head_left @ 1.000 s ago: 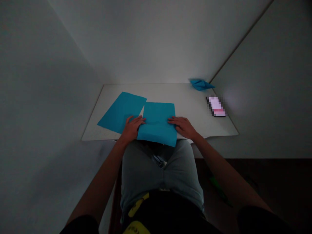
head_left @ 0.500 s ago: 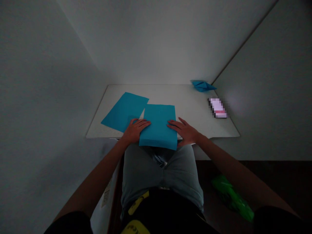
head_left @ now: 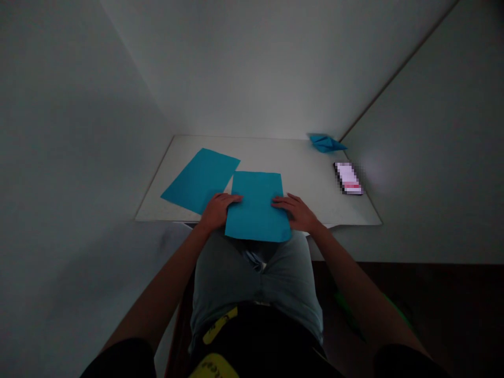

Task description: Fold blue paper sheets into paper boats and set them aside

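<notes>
A rectangular blue paper sheet (head_left: 255, 206) lies flat on the white table (head_left: 291, 163), its near edge overhanging the table edge over my lap. My left hand (head_left: 218, 211) rests with flat fingers on the sheet's left side. My right hand (head_left: 294, 212) lies against its right side, fingertips on the paper. Neither hand grips it. A second blue sheet (head_left: 199, 181) lies at an angle to the left, partly under the first sheet and close to my left hand.
A folded blue paper model (head_left: 326, 143) sits at the far right corner of the table, against the walls. A pixelated phone (head_left: 348, 178) lies near the right edge. Pale walls close the back and both sides. A dim green object (head_left: 350, 310) lies on the dark floor.
The hands have stayed on the sheet's two sides, and the right hand's fingers have drawn closer together. The sheets have barely moved; the view has shifted slightly.
</notes>
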A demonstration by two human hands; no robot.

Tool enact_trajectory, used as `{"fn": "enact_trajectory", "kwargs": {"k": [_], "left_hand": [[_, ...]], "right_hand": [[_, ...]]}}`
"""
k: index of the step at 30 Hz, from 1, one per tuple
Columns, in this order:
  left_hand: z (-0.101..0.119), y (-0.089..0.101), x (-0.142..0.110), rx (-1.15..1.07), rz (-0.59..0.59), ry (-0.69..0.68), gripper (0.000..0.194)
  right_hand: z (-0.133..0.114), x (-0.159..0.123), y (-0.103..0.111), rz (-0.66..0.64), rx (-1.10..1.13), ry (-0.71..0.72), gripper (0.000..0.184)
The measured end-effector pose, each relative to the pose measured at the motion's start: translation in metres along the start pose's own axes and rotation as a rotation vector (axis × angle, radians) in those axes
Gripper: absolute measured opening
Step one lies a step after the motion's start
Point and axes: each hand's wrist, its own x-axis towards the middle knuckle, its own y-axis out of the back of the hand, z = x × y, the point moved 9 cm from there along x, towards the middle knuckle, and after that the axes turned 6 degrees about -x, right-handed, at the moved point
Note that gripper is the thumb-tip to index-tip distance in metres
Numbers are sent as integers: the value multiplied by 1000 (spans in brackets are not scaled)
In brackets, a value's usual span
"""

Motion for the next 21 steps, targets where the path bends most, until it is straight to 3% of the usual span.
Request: {"fn": "enact_trajectory", "kwargs": {"k": [5, 8, 14, 17, 21], "left_hand": [[-8, 3, 4, -98, 47, 70, 58], [-13, 8, 4, -101, 93, 114, 53], [-30, 14, 3, -249, 270, 208, 48], [-35, 12, 4, -264, 299, 184, 53], [-28, 10, 6, -109, 273, 112, 68]], "right_hand": [[14, 4, 9, 128, 178, -78, 32], [19, 7, 17, 201, 269, -160, 32], [28, 2, 15, 247, 364, -475, 47], [31, -1, 11, 271, 384, -497, 69], [34, -2, 16, 366, 280, -423, 97]]}}
